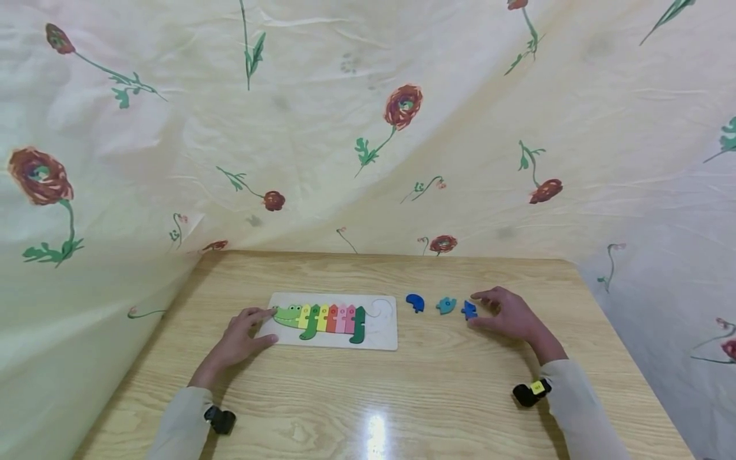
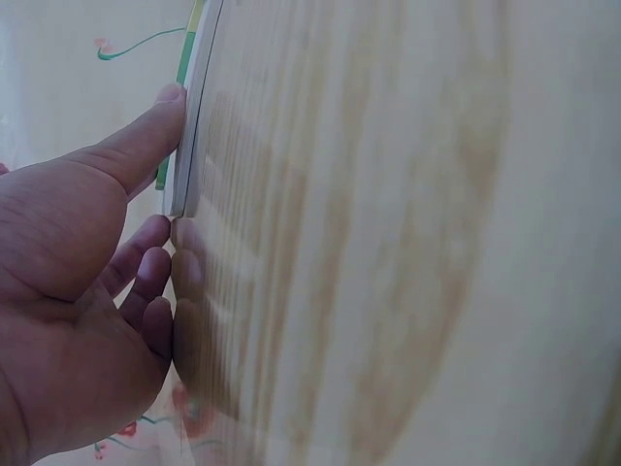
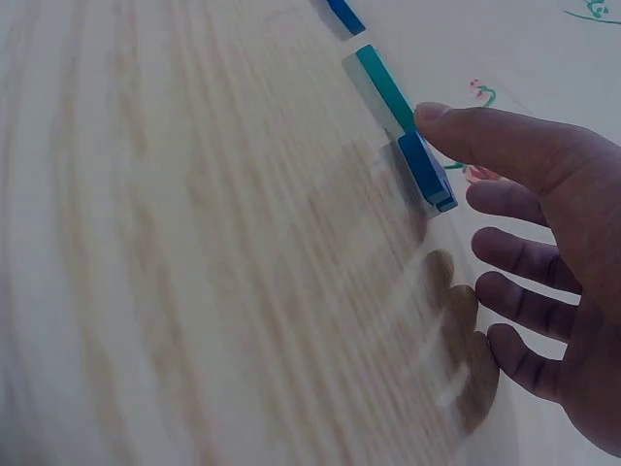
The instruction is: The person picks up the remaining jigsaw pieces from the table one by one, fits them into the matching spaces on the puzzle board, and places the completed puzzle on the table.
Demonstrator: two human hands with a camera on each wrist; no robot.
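Note:
A white puzzle board (image 1: 328, 342) lies left of the middle of the table, holding a crocodile of coloured pieces (image 1: 322, 319). At its left edge is my left hand (image 1: 244, 335), fingers relaxed and thumb apart. In the left wrist view the thumb (image 2: 160, 131) touches the board's edge (image 2: 184, 155). My right hand (image 1: 506, 313) reaches over a small dark blue puzzle piece (image 1: 469, 310), thumb and fingers spread either side. The right wrist view has the thumb (image 3: 456, 126) by that piece (image 3: 424, 167); whether they touch I cannot tell.
A teal piece (image 1: 445, 305) and a rounded blue piece (image 1: 415, 303) lie between the board and my right hand. The wooden table (image 1: 310, 396) ends at a flowered cloth (image 1: 322, 128) behind. An outlined curl shows on the board's bare right part.

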